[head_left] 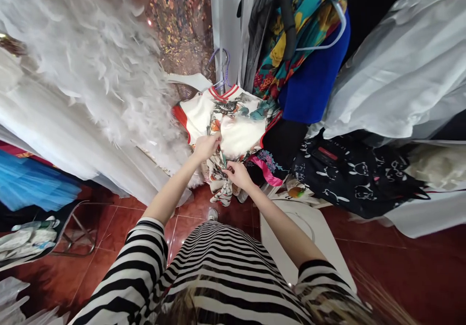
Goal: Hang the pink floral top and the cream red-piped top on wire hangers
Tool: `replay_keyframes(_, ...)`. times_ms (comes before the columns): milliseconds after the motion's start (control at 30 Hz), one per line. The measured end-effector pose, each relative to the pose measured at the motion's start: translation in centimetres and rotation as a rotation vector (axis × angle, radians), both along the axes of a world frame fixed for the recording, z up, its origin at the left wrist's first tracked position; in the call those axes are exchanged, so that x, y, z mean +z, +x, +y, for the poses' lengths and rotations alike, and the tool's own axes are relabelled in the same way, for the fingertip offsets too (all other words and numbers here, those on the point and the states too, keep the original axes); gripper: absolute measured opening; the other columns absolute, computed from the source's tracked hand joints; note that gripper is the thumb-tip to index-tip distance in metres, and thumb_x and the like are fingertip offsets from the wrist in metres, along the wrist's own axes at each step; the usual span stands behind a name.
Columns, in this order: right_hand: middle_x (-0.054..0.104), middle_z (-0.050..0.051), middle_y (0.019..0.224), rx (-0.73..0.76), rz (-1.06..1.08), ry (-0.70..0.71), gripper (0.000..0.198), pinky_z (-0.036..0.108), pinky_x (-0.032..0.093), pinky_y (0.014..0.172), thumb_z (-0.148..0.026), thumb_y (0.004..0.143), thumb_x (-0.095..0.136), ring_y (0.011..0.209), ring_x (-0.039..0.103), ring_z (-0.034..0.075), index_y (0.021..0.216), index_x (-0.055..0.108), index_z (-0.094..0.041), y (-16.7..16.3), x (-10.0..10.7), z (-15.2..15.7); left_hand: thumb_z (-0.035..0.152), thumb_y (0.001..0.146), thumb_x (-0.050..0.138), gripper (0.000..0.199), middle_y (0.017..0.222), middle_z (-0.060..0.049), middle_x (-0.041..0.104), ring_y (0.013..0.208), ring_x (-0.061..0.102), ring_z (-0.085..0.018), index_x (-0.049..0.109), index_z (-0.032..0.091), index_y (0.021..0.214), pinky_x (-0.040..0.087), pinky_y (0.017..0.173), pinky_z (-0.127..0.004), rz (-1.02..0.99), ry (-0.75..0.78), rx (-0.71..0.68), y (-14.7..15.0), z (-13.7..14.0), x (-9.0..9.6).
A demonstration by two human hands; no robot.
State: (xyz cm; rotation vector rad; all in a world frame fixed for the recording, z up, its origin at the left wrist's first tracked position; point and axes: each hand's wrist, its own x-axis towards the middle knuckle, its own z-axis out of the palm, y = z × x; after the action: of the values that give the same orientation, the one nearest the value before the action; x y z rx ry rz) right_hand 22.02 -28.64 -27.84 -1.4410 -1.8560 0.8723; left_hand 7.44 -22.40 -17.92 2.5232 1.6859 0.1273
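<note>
A white dress (242,131) with a floral print and red trim at the collar and armholes hangs before me. Above its collar shows a purple hanger (226,65). My left hand (207,147) is closed, pinching the fabric at the middle of the front. Lower down and a little to the right, my right hand (236,173) pinches the same dress, fingers closed on the cloth. Between the two hands is a small greenish detail that I cannot make out. The lower part of the dress hangs bunched below my hands.
White feathery gowns (105,63) crowd the left side. A colourful scarf (280,39), a blue garment (309,82) and a black printed bag (349,174) are at the right. A white stool (287,247) stands by my right arm on red floor tiles (120,228).
</note>
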Motion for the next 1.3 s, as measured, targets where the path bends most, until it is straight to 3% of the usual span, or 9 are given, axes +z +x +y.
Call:
replay_keyframes(100,0.06,-0.002,0.059,0.029,0.062,-0.011,0.026,0.027,0.044,0.062,-0.024,0.08,0.063,0.058,0.058,0.017,0.063,0.044,-0.025,0.0,-0.2,0.3,0.019,0.094,0.045,0.022,0.095,-0.003,0.075,0.093,0.07,-0.023,0.06,0.026,0.108,0.046,0.075,-0.029,-0.012,0.005,-0.066,-0.1,0.3,0.3)
replay_keyframes(300,0.068,0.004,0.082,-0.198,0.031,0.193,0.012,0.034,0.05,0.077,-0.025,0.081,0.062,0.08,0.063,0.022,0.079,0.05,-0.025,-0.8,0.9,2.6,0.018,0.094,0.045,0.02,0.084,-0.002,0.071,0.087,0.069,-0.021,0.059,0.024,0.107,0.046,0.073,-0.028,0.009,-0.021,-0.269,0.3,-0.2,0.0)
replay_keyframes(400,0.068,0.007,0.082,-0.207,-0.083,0.186,0.008,0.037,0.049,0.08,-0.021,0.081,0.059,0.087,0.063,0.026,0.079,0.052,-0.024,-1.6,1.5,3.6,0.018,0.094,0.044,0.021,0.084,-0.003,0.07,0.086,0.069,-0.022,0.059,0.023,0.107,0.045,0.072,-0.029,0.035,-0.027,-0.249,0.4,-0.1,0.2)
replay_keyframes(700,0.065,0.005,0.072,-0.084,-0.163,0.176,0.01,0.035,0.046,0.076,-0.017,0.082,0.056,0.081,0.061,0.025,0.074,0.055,-0.024,-1.3,2.9,5.0,0.019,0.095,0.044,0.021,0.089,-0.003,0.074,0.088,0.07,-0.022,0.06,0.025,0.108,0.045,0.073,-0.029,0.077,-0.023,-0.209,0.1,1.2,0.8)
replay_keyframes(867,0.059,0.002,0.065,0.001,-0.181,0.141,0.019,0.031,0.043,0.07,-0.019,0.082,0.056,0.07,0.057,0.021,0.066,0.048,-0.025,-0.7,3.9,4.7,0.02,0.095,0.044,0.022,0.09,-0.003,0.075,0.089,0.071,-0.023,0.061,0.025,0.108,0.045,0.073,-0.029,0.065,0.004,-0.175,0.1,2.6,1.7)
replay_keyframes(1033,0.055,0.0,0.062,0.044,-0.158,0.146,0.026,0.029,0.041,0.068,-0.018,0.082,0.055,0.066,0.055,0.018,0.061,0.041,-0.025,-0.6,3.3,3.5,0.019,0.097,0.039,0.025,0.096,-0.002,0.076,0.096,0.071,-0.022,0.059,0.026,0.111,0.045,0.074,-0.028,-0.017,0.113,-0.08,0.2,4.6,2.9)
replay_keyframes(1167,0.054,-0.001,0.061,-0.037,-0.201,0.127,0.022,0.029,0.041,0.068,-0.019,0.082,0.058,0.066,0.054,0.019,0.065,0.045,-0.025,-0.4,3.5,4.2,0.02,0.098,0.037,0.025,0.098,-0.003,0.075,0.094,0.071,-0.023,0.056,0.024,0.113,0.045,0.074,-0.028,-0.051,0.152,-0.136,0.2,5.3,3.8)
replay_keyframes(1300,0.063,0.004,0.078,-0.245,-0.17,0.28,0.008,0.033,0.043,0.074,-0.028,0.083,0.061,0.078,0.058,0.023,0.084,0.054,-0.023,-0.9,4.8,6.5,0.022,0.098,0.037,0.026,0.098,-0.005,0.075,0.09,0.071,-0.023,0.054,0.023,0.117,0.046,0.074,-0.029,-0.032,0.151,-0.287,-0.2,5.2,4.4)
